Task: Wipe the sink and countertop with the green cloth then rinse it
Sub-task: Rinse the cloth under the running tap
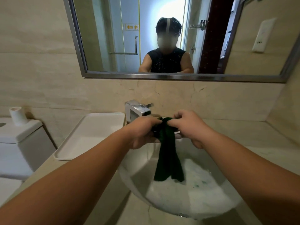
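Note:
A dark green cloth [168, 159] hangs wet over the white round sink [129, 179], its lower end reaching foamy water in the bowl. My left hand [142, 133] and my right hand [191, 127] both pinch the cloth's bunched top edge, close together, just in front of the chrome faucet [138, 109]. The beige countertop [243, 135] runs around the sink.
A white rectangular tray [90, 135] lies on the counter left of the sink. Further left stands a toilet tank [19, 135] with a paper roll [17, 116] on it. A framed mirror [162, 38] hangs on the wall above the faucet.

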Demonstrator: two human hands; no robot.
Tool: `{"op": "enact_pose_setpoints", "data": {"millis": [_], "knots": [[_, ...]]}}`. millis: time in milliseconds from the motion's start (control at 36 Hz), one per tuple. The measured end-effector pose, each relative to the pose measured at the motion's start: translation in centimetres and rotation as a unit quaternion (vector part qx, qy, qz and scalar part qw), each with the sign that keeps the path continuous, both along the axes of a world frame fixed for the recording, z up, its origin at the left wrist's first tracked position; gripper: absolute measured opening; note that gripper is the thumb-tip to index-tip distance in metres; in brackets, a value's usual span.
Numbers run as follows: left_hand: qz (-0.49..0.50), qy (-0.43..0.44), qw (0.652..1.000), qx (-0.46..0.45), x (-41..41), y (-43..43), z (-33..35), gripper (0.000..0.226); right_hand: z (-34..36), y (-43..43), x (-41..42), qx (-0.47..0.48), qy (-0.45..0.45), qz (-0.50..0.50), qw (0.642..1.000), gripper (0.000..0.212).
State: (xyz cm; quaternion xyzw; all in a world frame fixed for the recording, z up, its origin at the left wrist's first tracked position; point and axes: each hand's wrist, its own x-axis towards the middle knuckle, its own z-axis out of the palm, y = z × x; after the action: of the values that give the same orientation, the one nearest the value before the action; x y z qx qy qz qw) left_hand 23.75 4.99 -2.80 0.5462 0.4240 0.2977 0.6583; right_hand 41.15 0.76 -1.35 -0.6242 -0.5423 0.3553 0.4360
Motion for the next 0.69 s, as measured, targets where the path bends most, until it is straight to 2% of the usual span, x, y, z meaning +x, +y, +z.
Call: {"op": "enact_pose_setpoints", "data": {"millis": [56, 111, 222, 333, 417, 500, 611, 639, 694], "knots": [[-0.029, -0.012, 0.999, 0.015, 0.6, -0.8, 0.6, 0.031, 0.9, -1.0, -0.4, -0.015, 0.015, 0.02, 1.0, 0.013], [-0.041, -0.022, 0.998, 0.038, 0.8, -1.1, 0.8, 0.03, 1.7, -1.8, 0.1, -0.037, 0.028, 0.048, 0.998, 0.021], [-0.031, -0.048, 0.997, 0.046, 0.9, -0.8, 0.2, 0.036, 2.5, -3.1, 2.1, -0.032, 0.107, 0.071, 0.991, 0.028], [-0.034, -0.056, 0.996, 0.053, 1.6, -1.5, 0.6, 0.03, 1.6, -3.1, 3.9, 0.008, 0.044, -0.019, 0.999, 0.032], [-0.057, -0.059, 0.995, 0.057, 2.2, -1.9, 1.0, 0.029, 0.3, -3.8, 4.5, -0.076, 0.038, 0.058, 0.995, 0.046], [-0.055, -0.053, 0.995, 0.066, 3.0, -2.1, 1.1, 0.033, -0.6, -5.0, 4.5, -0.124, 0.08, 0.135, 0.98, 0.034], [-0.022, -0.066, 0.994, 0.078, 3.9, -2.4, 0.4, 0.025, -1.4, -5.3, 4.0, -0.093, 0.101, 0.101, 0.985, 0.026], [-0.016, -0.073, 0.994, 0.075, 4.0, -2.3, -0.1, 0.028, -1.4, -5.3, 3.9, -0.092, 0.11, 0.095, 0.985, 0.025], [-0.035, -0.075, 0.995, 0.057, 4.0, -2.5, -1.1, 0.05, -1.3, -5.4, 3.7, -0.088, 0.14, 0.093, 0.982, 0.024]]}}
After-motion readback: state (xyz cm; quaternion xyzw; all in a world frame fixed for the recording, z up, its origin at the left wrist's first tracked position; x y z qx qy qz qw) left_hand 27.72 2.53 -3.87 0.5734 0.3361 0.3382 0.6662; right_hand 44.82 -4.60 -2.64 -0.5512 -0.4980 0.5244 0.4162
